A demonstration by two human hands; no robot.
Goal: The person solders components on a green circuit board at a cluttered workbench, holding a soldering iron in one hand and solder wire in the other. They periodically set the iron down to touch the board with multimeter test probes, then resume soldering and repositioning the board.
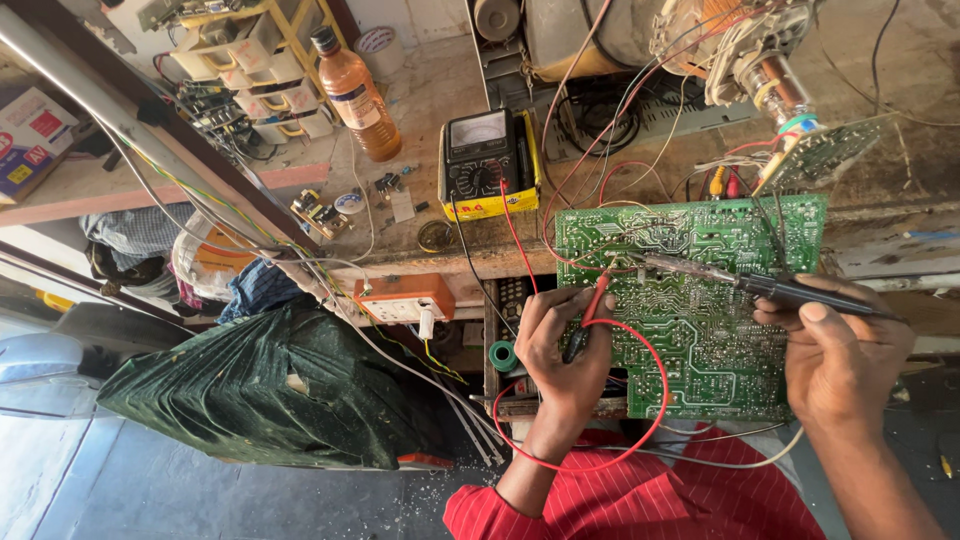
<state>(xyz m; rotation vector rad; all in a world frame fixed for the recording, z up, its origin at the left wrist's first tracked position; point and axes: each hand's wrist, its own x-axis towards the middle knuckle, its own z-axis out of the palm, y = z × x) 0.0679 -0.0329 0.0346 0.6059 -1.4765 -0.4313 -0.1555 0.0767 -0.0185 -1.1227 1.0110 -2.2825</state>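
A green circuit board (700,330) stands tilted against the bench edge, solder side towards me. My left hand (560,350) grips a red test probe (597,295) and a black one (575,345), tips on the board's left part. My right hand (840,355) holds a black pen-like tool (800,293) whose thin tip reaches left across the board's upper middle. Red and black leads (515,235) run up to a black and yellow analogue meter (487,165) on the bench.
An amber bottle (358,100) stands behind the meter, next to yellow drawer racks (265,70). An orange socket box (403,298) hangs at the bench edge. Tangled wires and a tube neck (770,80) crowd the top right. A dark green cloth bundle (270,385) sits lower left.
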